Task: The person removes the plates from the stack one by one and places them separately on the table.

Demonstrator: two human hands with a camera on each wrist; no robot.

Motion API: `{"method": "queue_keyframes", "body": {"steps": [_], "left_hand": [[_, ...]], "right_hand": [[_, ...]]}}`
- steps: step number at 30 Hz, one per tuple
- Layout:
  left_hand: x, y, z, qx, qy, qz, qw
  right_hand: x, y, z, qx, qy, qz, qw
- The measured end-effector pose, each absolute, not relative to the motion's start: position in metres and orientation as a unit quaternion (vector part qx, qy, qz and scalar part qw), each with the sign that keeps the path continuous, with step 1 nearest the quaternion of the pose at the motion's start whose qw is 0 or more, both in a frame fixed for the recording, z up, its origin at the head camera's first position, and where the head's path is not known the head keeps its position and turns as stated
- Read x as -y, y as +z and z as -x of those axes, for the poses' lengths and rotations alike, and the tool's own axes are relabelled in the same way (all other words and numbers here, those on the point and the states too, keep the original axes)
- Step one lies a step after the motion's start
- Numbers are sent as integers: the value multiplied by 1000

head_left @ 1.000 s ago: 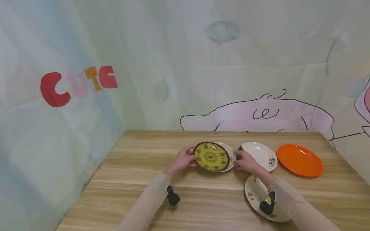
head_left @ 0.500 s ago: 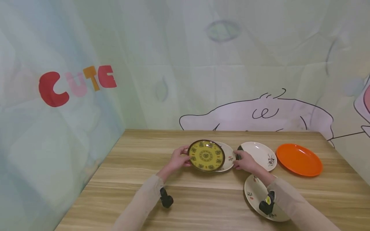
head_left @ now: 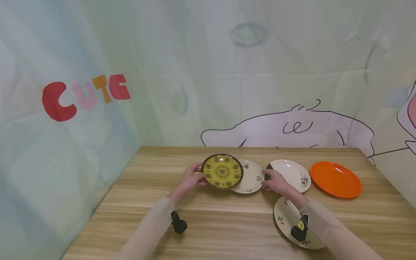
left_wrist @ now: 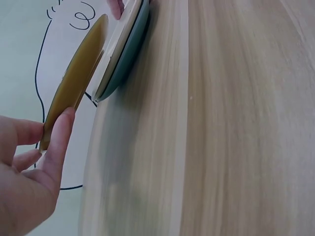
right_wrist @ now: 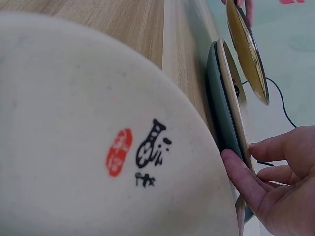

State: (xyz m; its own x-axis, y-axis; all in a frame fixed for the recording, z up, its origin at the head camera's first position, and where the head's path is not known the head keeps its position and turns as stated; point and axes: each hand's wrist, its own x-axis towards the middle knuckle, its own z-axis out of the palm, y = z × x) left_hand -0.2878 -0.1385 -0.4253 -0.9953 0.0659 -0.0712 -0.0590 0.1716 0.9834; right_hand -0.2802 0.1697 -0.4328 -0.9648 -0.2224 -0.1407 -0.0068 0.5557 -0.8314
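The left hand (head_left: 192,177) pinches the left rim of a yellow patterned plate (head_left: 222,171) with a dark brown edge. In the left wrist view that plate (left_wrist: 78,73) is tilted and raised off the table, apart from the stack beside it. A white plate (head_left: 249,177) with small dark and red marks lies to its right, partly covered from above. The right wrist view shows this white plate (right_wrist: 231,83) on top of a blue-green one (right_wrist: 216,93). Thumb and fingers of the right hand (right_wrist: 285,182) hold the right edge of that stack.
A white plate with a dark patch (head_left: 290,176) and an orange plate (head_left: 336,179) lie at the back right of the wooden table (head_left: 146,180). Nearer, under the right forearm, is another white decorated plate (head_left: 286,222). Printed cloth (head_left: 169,72) hangs behind and at the left.
The left hand has moved left with the yellow plate, uncovering more of the white plate beneath. The right hand has stayed at the stack's right edge.
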Motion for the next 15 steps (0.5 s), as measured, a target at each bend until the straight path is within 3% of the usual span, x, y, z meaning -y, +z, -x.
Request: {"method": "queue_keyframes", "body": {"steps": [15], "left_hand": [[166, -420, 284, -777, 629, 18, 35]], "right_hand": [[-169, -435, 281, -881, -456, 61, 109]]}}
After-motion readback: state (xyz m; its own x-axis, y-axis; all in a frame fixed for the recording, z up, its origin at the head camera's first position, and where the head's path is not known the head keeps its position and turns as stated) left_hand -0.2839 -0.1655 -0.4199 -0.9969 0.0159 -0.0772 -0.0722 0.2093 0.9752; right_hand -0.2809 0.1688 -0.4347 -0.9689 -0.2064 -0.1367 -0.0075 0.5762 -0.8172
